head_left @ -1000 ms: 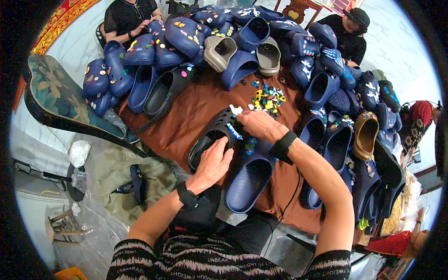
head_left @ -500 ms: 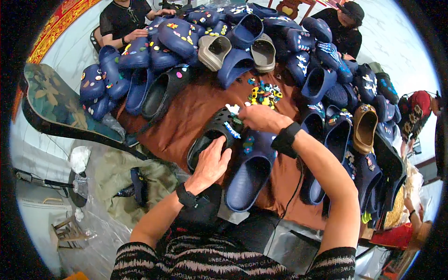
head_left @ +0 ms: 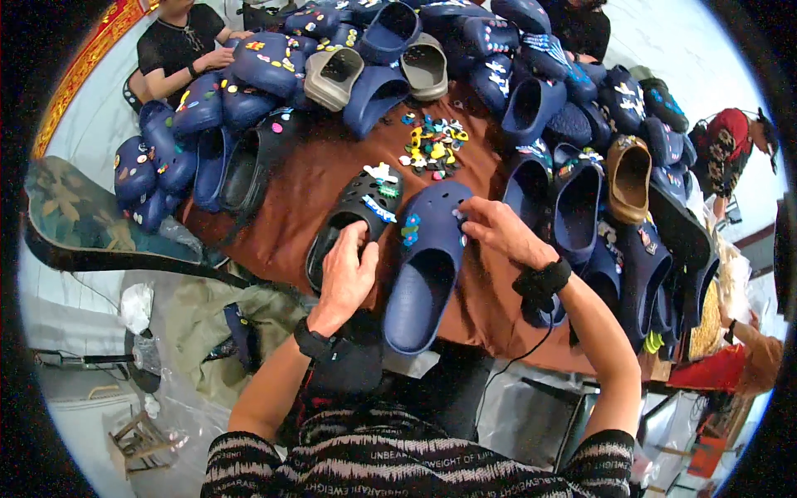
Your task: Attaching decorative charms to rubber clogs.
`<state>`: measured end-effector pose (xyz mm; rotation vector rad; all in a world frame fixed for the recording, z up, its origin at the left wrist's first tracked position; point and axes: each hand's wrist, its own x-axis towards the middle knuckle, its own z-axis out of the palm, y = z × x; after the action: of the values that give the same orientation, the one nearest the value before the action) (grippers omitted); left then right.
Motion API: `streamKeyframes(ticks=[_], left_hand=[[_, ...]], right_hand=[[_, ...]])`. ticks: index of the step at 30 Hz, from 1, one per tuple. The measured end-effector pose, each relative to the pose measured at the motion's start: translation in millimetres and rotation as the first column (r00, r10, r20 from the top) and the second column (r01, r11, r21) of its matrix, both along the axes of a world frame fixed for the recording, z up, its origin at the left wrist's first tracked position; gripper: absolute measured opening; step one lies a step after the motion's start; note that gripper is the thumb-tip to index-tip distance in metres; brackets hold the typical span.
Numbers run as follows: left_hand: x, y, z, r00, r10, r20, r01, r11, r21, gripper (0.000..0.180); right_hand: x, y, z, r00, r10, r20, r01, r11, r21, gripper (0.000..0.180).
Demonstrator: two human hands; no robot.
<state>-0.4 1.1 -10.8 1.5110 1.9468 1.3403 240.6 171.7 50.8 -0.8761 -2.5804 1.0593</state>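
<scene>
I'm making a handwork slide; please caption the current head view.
Left hand at a black clog, right hand at a blue clog, loose charms heaped beyond them.

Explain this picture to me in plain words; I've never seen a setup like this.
There is no machine here: the left grip and the right grip are a person's bare hands. The picture comes from the left one of two wide fisheye cameras worn on the head, looking down, so straight edges bend near the rim.

On the wrinkled brown cloth, two clogs sit side by side. The left grip has fingers inside the opening of the black clog with holes and bright charms, seemingly steadying it. The right grip's fingertips are at the side of the dark blue clog with coloured charms; whether they pinch anything is unclear. Beyond lies a small pile of multicoloured charms, with many decorated dark blue clogs heaped around.
</scene>
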Motion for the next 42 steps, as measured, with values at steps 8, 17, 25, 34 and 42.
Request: streamKeyframes(ticks=[8,17,25,34,42], left_hand=[[6,-5,13,1.0,0.005,0.003,-0.005,0.992,0.123,0.027],[3,0,10,0.982,-0.048,-0.18,0.071,0.989,0.126,0.021],[12,2,16,0.983,-0.076,-0.166,0.099,0.986,0.135,0.017],[41,-28,29,0.927,-0.227,-0.299,0.291,0.937,0.193,0.031],[69,-26,16,0.913,-0.293,-0.285,0.329,0.94,0.089,0.056]], right_hand=[[-2,-23,-6,1.0,-0.008,-0.007,0.009,0.979,0.203,0.029],[17,-28,-20,0.991,0.032,-0.127,-0.012,0.988,0.152,0.024],[25,-35,-18,0.994,-0.04,-0.104,0.066,0.964,0.256,0.025],[17,-26,-22,0.987,-0.082,-0.138,0.05,0.974,-0.222,0.025],[12,-21,-24,0.965,-0.101,-0.244,0.028,0.957,-0.287,0.028]])
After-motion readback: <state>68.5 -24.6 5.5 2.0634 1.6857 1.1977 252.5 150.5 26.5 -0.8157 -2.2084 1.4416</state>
